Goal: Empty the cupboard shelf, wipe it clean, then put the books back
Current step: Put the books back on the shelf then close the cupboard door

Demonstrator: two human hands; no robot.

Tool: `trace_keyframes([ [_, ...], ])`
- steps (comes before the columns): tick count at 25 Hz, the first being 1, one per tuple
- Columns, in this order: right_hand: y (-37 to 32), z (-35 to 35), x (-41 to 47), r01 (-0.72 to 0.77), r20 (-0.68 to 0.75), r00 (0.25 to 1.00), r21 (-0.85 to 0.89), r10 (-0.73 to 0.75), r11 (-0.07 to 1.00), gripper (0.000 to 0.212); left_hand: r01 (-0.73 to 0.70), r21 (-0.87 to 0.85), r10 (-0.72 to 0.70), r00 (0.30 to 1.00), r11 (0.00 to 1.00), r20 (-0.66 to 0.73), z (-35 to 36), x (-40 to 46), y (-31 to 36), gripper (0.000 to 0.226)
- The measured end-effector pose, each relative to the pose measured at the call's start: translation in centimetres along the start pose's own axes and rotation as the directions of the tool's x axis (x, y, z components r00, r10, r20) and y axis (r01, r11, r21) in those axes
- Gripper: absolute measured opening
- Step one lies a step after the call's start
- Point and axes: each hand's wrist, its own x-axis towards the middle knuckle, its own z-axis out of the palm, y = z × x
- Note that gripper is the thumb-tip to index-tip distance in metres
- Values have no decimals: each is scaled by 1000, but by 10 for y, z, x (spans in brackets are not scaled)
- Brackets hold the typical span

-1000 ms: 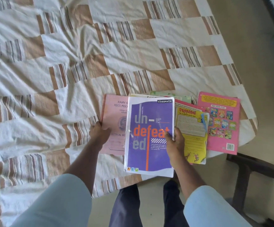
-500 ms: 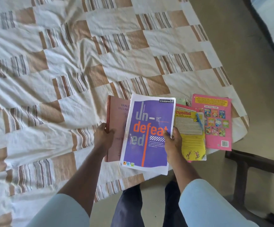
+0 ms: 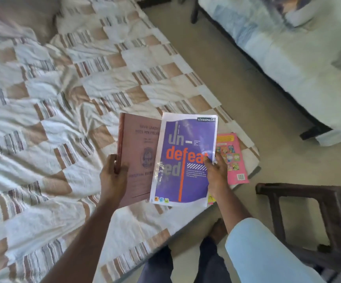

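Two books are sitting in your hands above the near right corner of the bed. Your left hand is gripping the brown record book by its spine, fingers wrapped around the edge. Your right hand is pinching the purple notebook at its right edge, overlapping the brown one. One pink book is lying on the bed to the right.
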Motion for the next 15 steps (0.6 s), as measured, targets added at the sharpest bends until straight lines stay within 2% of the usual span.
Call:
trace_keyframes([
  [3,-44,-51,-20,50,-93,995,90,-42,995,34,-61,-57,68,988,997,139,16,1,47,12],
  [5,-67,-90,-42,66,-184,982,173,-33,983,36,-103,-128,129,968,986,217,36,-10,82,6],
  [8,-92,-145,-93,158,-351,935,270,-56,950,59,-33,-279,146,907,960,395,69,-36,125,6],
  [9,-98,-164,-111,196,-420,906,289,-60,937,66,15,-318,146,866,948,477,82,-46,138,11],
  [10,-102,-183,-130,230,-478,876,301,-62,925,63,59,-339,151,816,939,558,95,-56,152,15],
  [13,-107,-239,-195,342,-632,771,306,-79,888,34,101,-350,212,631,931,746,138,-98,191,18],
  [15,-109,-266,-243,420,-718,685,251,-123,872,31,82,-333,254,485,939,837,161,-133,214,9],
])
